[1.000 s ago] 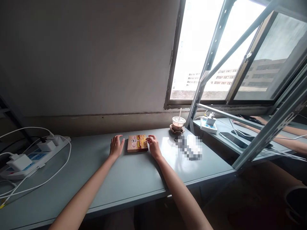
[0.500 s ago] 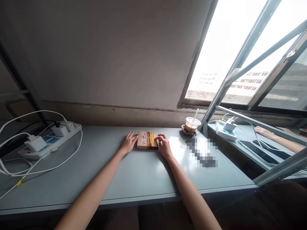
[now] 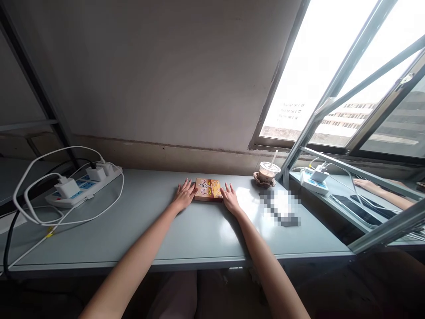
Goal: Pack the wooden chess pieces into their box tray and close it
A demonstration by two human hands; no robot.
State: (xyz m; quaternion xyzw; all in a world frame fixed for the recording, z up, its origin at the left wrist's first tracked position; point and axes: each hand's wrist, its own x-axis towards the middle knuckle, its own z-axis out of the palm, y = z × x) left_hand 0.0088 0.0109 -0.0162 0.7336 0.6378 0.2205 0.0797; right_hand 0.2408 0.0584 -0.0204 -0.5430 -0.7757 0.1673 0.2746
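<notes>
A small brown and yellow box [image 3: 208, 189] with printed lettering lies flat on the grey table [image 3: 199, 239]. At its left end is my left hand [image 3: 183, 196], fingers spread, the thumb against the box's edge. My right hand [image 3: 230, 198] rests by the right end with its fingers apart, the thumb side at the box's corner. Neither hand is wrapped round the box.
A lidded drink cup [image 3: 267, 172] with a straw stands in a brown holder at the back right. Nearer is a pixelated patch [image 3: 282, 207]. A power strip [image 3: 71, 197] with looping white cables lies left. A metal frame [image 3: 305, 133] rises at the right.
The fingers of my right hand have straightened and moved off the box's top to its side. My left hand has come closer to the box's left end. The view has shifted slightly.
</notes>
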